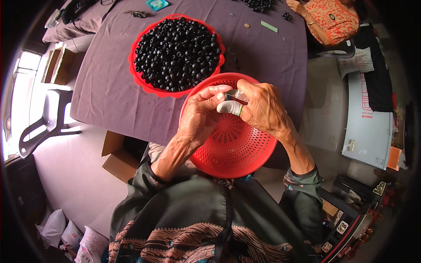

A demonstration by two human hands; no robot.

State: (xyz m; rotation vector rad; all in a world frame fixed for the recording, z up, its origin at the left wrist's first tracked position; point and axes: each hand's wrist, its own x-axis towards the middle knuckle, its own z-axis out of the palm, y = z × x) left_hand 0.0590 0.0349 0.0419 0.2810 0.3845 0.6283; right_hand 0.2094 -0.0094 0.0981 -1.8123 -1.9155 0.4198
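Both of my hands meet over a red plastic colander [245, 151], which rests against my lap and the table's near edge. My left hand [197, 115] pinches a small black piece [227, 96] between thumb and fingertips. My right hand [265, 105] grips a small shiny metal blade [238, 95] with its edge close to the piece. A whitish cloth finger cover [229, 107] with a green band sits on the right thumb. Just beyond the colander, a scalloped red basin [133, 65] is heaped with small round black hollow pieces [177, 55].
A purple cloth covers the table [105, 87]. A green strip [269, 26], a blue packet [157, 5] and more black pieces [259, 4] lie toward the far side. Another person [331, 22] sits at the far right. A plastic chair [50, 116] and cardboard box [120, 155] stand left.
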